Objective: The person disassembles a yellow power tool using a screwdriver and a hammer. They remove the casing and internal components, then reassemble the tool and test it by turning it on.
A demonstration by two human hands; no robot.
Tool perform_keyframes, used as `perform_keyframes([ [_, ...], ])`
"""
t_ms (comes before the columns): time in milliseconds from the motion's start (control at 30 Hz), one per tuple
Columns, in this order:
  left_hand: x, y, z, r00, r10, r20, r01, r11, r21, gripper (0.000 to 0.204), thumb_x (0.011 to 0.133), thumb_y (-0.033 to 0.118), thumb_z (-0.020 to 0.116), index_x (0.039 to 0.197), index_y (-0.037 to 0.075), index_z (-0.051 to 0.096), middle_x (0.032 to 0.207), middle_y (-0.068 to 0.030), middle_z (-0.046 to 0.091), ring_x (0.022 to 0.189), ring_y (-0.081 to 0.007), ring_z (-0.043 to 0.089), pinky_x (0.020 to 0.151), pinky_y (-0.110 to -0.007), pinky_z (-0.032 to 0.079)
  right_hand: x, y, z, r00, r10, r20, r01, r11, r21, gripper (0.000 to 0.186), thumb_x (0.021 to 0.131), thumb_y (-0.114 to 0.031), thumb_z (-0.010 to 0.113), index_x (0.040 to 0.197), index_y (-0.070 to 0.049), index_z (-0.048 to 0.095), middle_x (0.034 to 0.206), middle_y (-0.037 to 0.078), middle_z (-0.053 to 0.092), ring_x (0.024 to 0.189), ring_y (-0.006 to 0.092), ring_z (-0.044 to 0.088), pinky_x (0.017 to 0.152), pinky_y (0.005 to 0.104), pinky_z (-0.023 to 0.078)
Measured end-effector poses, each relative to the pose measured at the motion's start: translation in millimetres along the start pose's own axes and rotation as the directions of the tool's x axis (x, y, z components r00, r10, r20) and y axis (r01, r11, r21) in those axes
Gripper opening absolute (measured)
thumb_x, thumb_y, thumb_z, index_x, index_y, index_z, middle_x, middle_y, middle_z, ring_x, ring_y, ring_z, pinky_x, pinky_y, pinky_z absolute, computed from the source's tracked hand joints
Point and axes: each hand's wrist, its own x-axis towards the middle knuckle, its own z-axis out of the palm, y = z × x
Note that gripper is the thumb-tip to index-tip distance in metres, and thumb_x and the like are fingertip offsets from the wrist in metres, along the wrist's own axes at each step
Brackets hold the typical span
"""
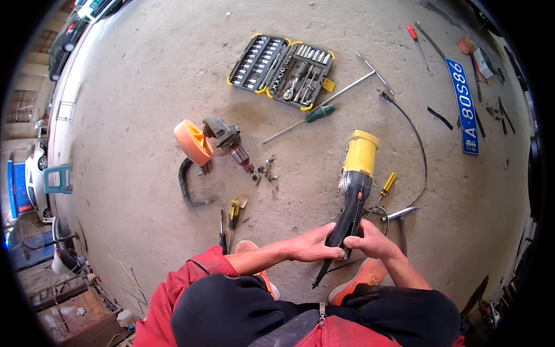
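Observation:
Both of my hands hold the black rear handle of a yellow and black angle grinder body (359, 168), its yellow end pointing away from me. My left hand (315, 244) wraps the handle from the left; my right hand (374, 239) grips it from the right, thumb pressed on it. A black cord end (319, 279) hangs below the handle. Left of centre lies the detached gear head (222, 132) with an orange round wheel (193, 142) and a copper-wound armature (241, 156). Small screws and bits (267, 168) lie beside it. A yellow-handled screwdriver (388, 184) lies right of the grinder body.
An open socket set case (281, 71) lies farther off, near a green-handled screwdriver (319, 113) and a long T-handle wrench (347, 88). Two screwdrivers (233, 215) lie by my left shoe. A blue plate (462, 107), a red screwdriver (412, 32) and a black cable (424, 144) lie right.

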Motion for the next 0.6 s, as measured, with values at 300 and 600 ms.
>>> perform_keyframes([
  [300, 6, -24, 7, 0.998, 0.058, 0.030, -0.051, 0.977, -0.207, 0.051, 0.092, 0.023, 0.074, 0.129, 0.000, 0.047, 0.114, -0.0065, 0.059, 0.107, -0.0138, 0.056, 0.095, -0.033, 0.048, -9, 4, -11, 1.000, 0.011, 0.029, -0.011, 1.000, 0.021, 0.061, 0.084, -0.035, 0.081, 0.127, 0.002, 0.061, 0.117, 0.007, 0.066, 0.105, 0.0145, 0.061, 0.094, 0.0297, 0.049],
  [600, 4, -8, 6, 0.993, -0.114, 0.013, 0.115, 0.989, -0.095, 0.046, 0.092, 0.023, 0.072, 0.122, -0.002, 0.048, 0.100, -0.0110, 0.063, 0.080, -0.0157, 0.066, 0.065, -0.030, 0.056, -11, 17, -16, 0.998, -0.002, 0.058, 0.001, 1.000, 0.013, 0.057, 0.084, -0.036, 0.081, 0.124, 0.001, 0.063, 0.113, 0.004, 0.066, 0.102, 0.0136, 0.060, 0.091, 0.0300, 0.048],
])
